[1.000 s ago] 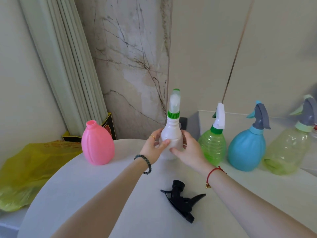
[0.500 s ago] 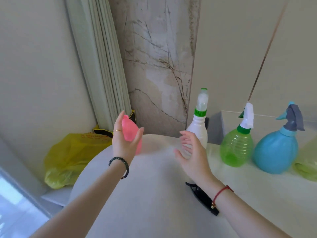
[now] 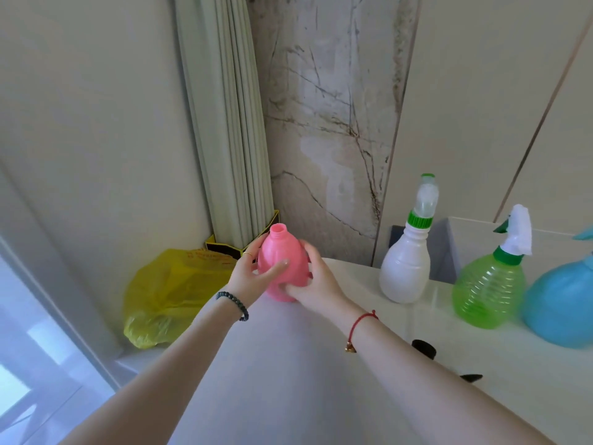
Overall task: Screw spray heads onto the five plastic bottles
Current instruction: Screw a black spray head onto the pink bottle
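Both hands on the pink bottle (image 3: 282,268), last one uncapped!

Left hand (image 3: 252,277) and right hand (image 3: 316,281) wrapped round its body, fingers curled, at the table's (image 3: 288,364) 11 o'clock edge. Long axis near upright, open neck tipped slightly toward 11. Black head (image 3: 425,348) down at 4 o'clock, mostly hidden behind the right forearm. Could cross-thread if set on while tilted; could slip, so near the edge.
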{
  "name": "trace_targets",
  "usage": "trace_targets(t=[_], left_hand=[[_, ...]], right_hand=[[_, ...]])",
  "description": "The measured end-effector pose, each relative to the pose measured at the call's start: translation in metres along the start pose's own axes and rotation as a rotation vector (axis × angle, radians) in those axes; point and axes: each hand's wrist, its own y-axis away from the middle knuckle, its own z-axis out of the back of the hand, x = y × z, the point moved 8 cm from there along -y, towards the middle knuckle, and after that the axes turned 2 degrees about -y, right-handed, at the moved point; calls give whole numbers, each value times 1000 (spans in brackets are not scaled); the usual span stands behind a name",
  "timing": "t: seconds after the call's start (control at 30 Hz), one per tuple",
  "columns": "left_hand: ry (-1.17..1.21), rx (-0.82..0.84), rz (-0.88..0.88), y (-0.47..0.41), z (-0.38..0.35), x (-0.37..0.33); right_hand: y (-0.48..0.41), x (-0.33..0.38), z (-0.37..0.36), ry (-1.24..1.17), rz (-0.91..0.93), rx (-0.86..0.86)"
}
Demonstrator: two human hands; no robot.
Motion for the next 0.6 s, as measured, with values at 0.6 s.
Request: trace_targets(t=[0.6], left_hand=[[11, 240, -74, 142, -96, -44]], right_hand=[[168, -28, 89, 296, -14, -108]])
